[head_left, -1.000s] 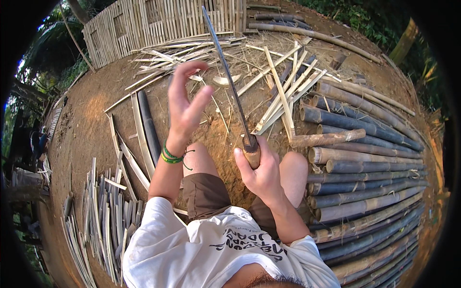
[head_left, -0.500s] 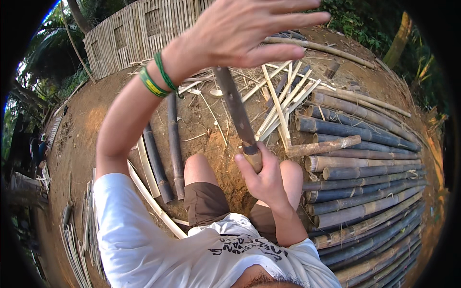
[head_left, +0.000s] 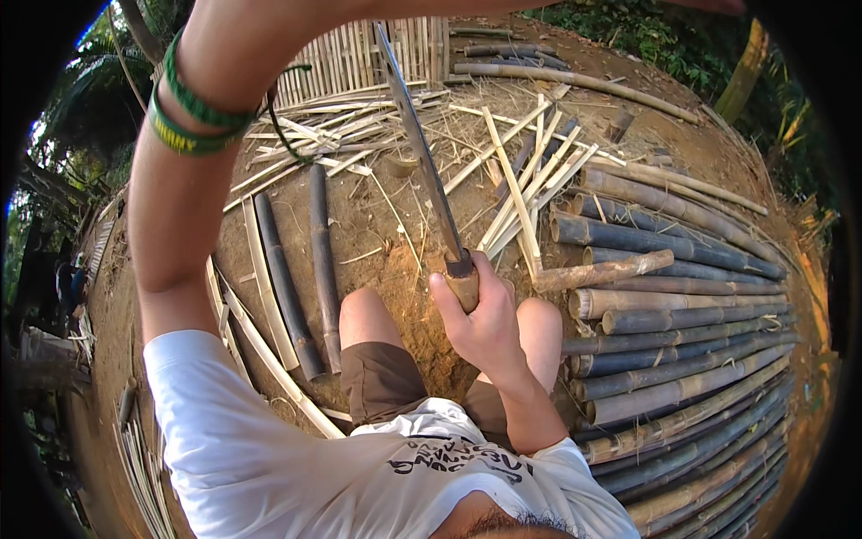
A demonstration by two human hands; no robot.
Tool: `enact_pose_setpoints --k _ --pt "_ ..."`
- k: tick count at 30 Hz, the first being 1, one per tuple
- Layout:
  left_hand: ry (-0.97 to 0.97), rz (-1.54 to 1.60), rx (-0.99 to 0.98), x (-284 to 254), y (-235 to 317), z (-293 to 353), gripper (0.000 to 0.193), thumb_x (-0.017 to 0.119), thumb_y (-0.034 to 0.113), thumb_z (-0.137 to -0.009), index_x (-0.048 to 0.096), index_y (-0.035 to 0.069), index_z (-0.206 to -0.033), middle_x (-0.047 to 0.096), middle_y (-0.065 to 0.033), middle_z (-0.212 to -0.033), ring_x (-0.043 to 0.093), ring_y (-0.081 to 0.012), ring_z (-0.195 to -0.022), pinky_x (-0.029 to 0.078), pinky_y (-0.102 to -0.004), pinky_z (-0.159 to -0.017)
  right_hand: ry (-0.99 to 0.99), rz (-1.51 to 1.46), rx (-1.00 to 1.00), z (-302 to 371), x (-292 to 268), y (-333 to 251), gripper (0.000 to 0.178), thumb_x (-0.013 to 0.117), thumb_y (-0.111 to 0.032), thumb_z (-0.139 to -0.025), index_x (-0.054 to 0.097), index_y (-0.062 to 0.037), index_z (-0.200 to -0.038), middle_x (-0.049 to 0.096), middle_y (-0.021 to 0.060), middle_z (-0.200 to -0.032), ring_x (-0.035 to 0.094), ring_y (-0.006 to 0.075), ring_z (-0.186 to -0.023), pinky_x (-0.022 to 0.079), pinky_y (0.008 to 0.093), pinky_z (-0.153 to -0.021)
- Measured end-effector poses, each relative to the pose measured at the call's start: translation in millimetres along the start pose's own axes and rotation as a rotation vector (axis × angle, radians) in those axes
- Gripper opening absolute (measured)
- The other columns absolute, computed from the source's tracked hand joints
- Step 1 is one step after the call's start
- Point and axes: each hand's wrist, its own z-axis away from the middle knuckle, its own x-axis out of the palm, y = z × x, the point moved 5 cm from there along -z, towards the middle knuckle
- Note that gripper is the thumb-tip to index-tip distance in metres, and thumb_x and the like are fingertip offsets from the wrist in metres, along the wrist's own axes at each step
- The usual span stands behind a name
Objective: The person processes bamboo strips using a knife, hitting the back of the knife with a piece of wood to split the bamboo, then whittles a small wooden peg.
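My right hand (head_left: 485,323) is wrapped round the wooden handle of a machete (head_left: 422,141) above my knees. The dark blade points up and away, leaning slightly left, its edge turned more toward me. High and close in front, my left hand (head_left: 449,6) stretches across the top edge, mostly cut off by it. One finger shows stretched out at the upper right, and nothing is seen in that hand. Green bands (head_left: 199,117) circle the left forearm. Past the blade, split bamboo strips (head_left: 512,171) lie crossed on the dirt.
Many bamboo poles (head_left: 682,322) lie stacked in a row on the right. Two dark poles (head_left: 321,260) and pale split lengths (head_left: 269,278) rest at my left. A bamboo slat wall (head_left: 359,58) stands at the back. Loose strips (head_left: 323,135) litter the ground before it.
My left arm has risen and come closer, carrying the hand mostly out past the top edge. The machete has turned in my right hand, so its blade shows narrower.
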Motion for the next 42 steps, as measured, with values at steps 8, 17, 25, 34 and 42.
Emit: enact_pose_setpoints --k 8,17,25,34,42 --pt "0.004 0.016 -0.005 -2.2 5.1 -0.9 0.074 0.027 0.064 -0.103 0.032 0.015 -0.159 0.034 -0.0161 -0.162 0.022 -0.0351 -0.153 0.011 -0.0535 -0.125 -0.019 -0.035 0.029 -2.0 -2.4 -8.4 0.028 0.069 -0.021 -0.093 0.059 0.0041 -0.101 0.065 0.0195 -0.067 0.069 0.0393 -0.063 0.05 0.0444 -0.057" --pt "-0.312 0.096 -0.254 20.6 8.2 19.1 0.07 0.026 0.058 -0.105 0.035 0.013 -0.157 0.037 -0.014 -0.159 0.025 -0.033 -0.15 0.014 -0.051 -0.123 0.04 0.031 0.021 -4.5 -13.4 5.9 0.029 0.067 -0.025 -0.093 0.06 0.003 -0.099 0.065 0.0201 -0.068 0.068 0.0419 -0.065 0.051 0.0457 -0.059" --pt "-0.196 0.109 -0.402 87.7 -36.4 119.0 0.055 0.029 0.049 -0.109 0.044 0.015 -0.15 0.052 -0.0138 -0.146 0.044 -0.0294 -0.14 0.029 -0.0452 -0.118 -0.009 0.051 0.088 -48.4 25.0 31.5 0.033 0.066 -0.028 -0.094 0.059 0.0045 -0.098 0.068 0.0197 -0.073 0.07 0.0404 -0.07 0.053 0.0471 -0.063" --pt "0.218 0.941 -1.701 49.0 184.0 241.5 0.093 0.018 0.075 -0.1 0.035 0.002 -0.155 0.047 -0.0162 -0.15 0.043 -0.0288 -0.141 0.037 -0.0452 -0.113 -0.109 -0.608 0.136 -90.7 74.9 35.2 0.072 0.04 -0.06 -0.103 0.047 0.0081 -0.125 0.066 0.0145 -0.093 0.066 0.0225 -0.071 0.052 0.0368 -0.064" --pt "0.134 0.089 -1.671 30.5 181.0 310.5 0.058 0.055 0.053 -0.102 0.068 -0.002 -0.09 0.07 -0.01 -0.074 0.065 -0.0178 -0.066 0.05 -0.0357 -0.06 -0.443 -0.557 -0.031 -93.4 97.3 44.9 0.084 0.026 -0.072 -0.102 0.065 -0.0008 -0.124 0.066 0.0234 -0.114 0.06 0.0337 -0.113 0.044 0.0473 -0.102"
